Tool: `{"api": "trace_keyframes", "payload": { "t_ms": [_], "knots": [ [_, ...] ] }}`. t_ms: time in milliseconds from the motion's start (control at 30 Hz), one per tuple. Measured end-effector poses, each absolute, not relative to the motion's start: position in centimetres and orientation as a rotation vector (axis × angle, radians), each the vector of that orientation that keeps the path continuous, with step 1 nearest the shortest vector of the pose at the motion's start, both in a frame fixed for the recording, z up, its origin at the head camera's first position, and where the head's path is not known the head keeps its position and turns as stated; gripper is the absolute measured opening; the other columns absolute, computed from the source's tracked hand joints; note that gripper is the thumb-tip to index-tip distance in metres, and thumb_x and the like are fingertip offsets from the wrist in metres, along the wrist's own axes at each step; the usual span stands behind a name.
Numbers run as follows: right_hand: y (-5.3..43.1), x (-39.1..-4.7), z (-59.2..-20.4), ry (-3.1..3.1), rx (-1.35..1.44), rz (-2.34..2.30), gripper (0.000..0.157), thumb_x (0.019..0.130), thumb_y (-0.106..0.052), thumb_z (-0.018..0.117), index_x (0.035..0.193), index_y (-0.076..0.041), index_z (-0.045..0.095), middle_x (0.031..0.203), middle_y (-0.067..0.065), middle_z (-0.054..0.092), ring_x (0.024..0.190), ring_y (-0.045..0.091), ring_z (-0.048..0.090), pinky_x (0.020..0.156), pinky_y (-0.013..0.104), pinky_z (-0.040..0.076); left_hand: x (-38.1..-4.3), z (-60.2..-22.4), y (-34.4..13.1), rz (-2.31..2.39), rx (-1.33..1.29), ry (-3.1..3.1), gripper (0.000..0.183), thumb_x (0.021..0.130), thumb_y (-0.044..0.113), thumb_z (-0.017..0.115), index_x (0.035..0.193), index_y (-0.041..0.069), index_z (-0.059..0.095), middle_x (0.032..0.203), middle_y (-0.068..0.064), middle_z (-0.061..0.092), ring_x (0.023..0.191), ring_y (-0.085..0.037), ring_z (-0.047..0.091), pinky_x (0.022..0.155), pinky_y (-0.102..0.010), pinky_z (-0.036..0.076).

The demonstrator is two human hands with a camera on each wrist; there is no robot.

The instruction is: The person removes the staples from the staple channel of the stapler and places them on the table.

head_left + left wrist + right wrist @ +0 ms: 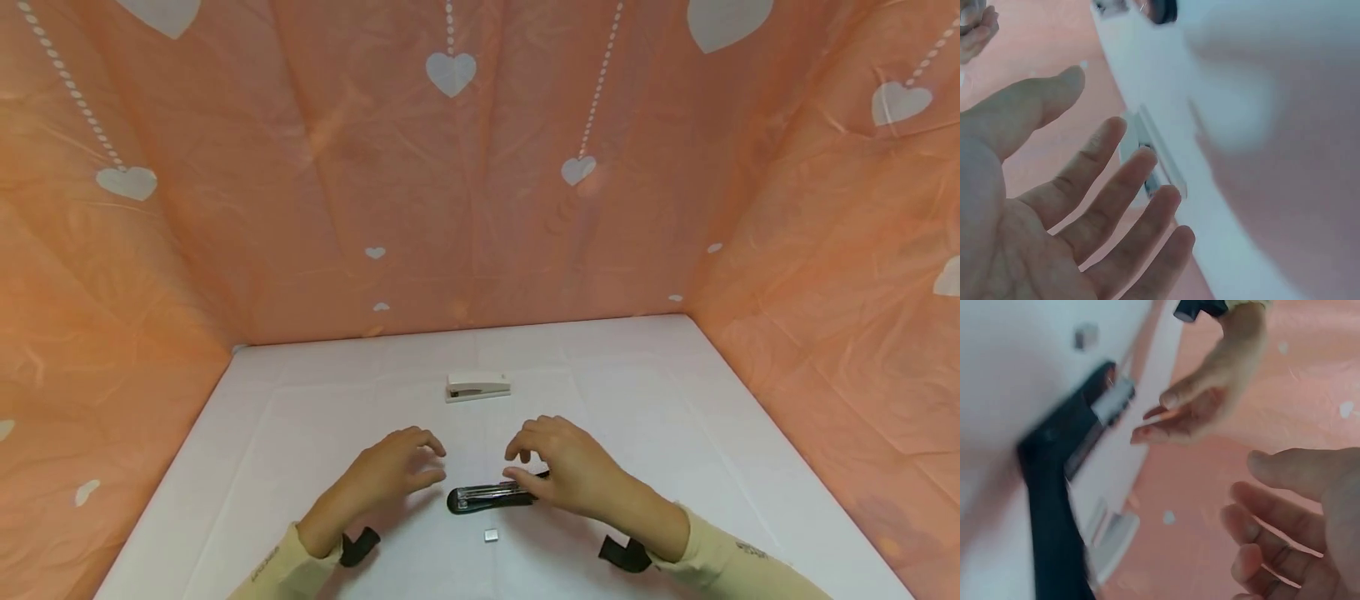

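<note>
A black stapler lies on the white table, its metal staple channel showing. In the right wrist view the black stapler is swung open at its hinge, though blurred. My right hand hovers over its right end, fingers loosely bent and holding nothing; that end is partly hidden from the head camera. To the stapler's left, my left hand is held above the table with spread, relaxed fingers and nothing in them. A small silver block, perhaps staples, lies just in front of the stapler.
Farther back on the table stands a white stapler. Orange cloth with white hearts hangs behind and at both sides of the white tabletop. Black bands are worn at both wrists.
</note>
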State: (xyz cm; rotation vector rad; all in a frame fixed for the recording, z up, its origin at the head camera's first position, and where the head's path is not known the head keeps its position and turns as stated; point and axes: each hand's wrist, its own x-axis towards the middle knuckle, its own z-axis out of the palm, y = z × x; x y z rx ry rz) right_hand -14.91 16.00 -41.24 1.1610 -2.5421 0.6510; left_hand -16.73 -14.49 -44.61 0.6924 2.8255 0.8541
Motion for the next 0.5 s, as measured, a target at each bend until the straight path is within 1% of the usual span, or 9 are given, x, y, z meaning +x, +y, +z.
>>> {"api": "trace_keyframes", "payload": {
  "t_ms": [200, 300, 367, 500],
  "knots": [
    [17.2, -16.3, -39.4, -2.42, 1.161, 0.762, 0.017, 0.089, -0.016, 0.089, 0.099, -0.014, 0.075, 0.084, -0.006, 0.065, 0.077, 0.004, 0.054, 0.069, 0.024, 0.049, -17.6, -43.6, -15.2, 0.894, 0.555, 2.853, 0.029, 0.097, 0.034, 0.081, 0.122, 0.021, 0.074, 0.14, -0.003, 0.067, 0.135, -0.035, 0.06, 0.101, -0.066, 0.049],
    [17.7, -17.1, -38.6, -2.413, 1.151, 0.784, 0.017, 0.09, -0.015, 0.089, 0.1, -0.014, 0.075, 0.084, -0.005, 0.065, 0.076, 0.006, 0.053, 0.068, 0.024, 0.049, -18.1, -43.6, -15.4, 0.91, 0.527, 2.858, 0.033, 0.098, 0.034, 0.08, 0.126, 0.019, 0.073, 0.143, -0.005, 0.066, 0.137, -0.036, 0.058, 0.104, -0.067, 0.048],
    [18.0, -17.6, -38.0, -2.412, 1.137, 0.795, 0.017, 0.09, -0.014, 0.089, 0.1, -0.013, 0.075, 0.084, -0.005, 0.064, 0.075, 0.008, 0.053, 0.067, 0.026, 0.049, -18.5, -43.7, -15.5, 0.919, 0.522, 2.86, 0.036, 0.098, 0.034, 0.08, 0.129, 0.018, 0.072, 0.144, -0.005, 0.065, 0.138, -0.036, 0.057, 0.105, -0.067, 0.047],
    [18.6, -18.9, -37.2, -2.409, 1.11, 0.822, 0.016, 0.09, -0.013, 0.088, 0.101, -0.013, 0.075, 0.085, -0.008, 0.063, 0.075, 0.007, 0.052, 0.067, 0.028, 0.049, -19.3, -44.0, -15.5, 0.958, 0.497, 2.857, 0.04, 0.098, 0.034, 0.08, 0.133, 0.016, 0.071, 0.146, -0.008, 0.063, 0.14, -0.038, 0.056, 0.109, -0.068, 0.044]
  ]
}}
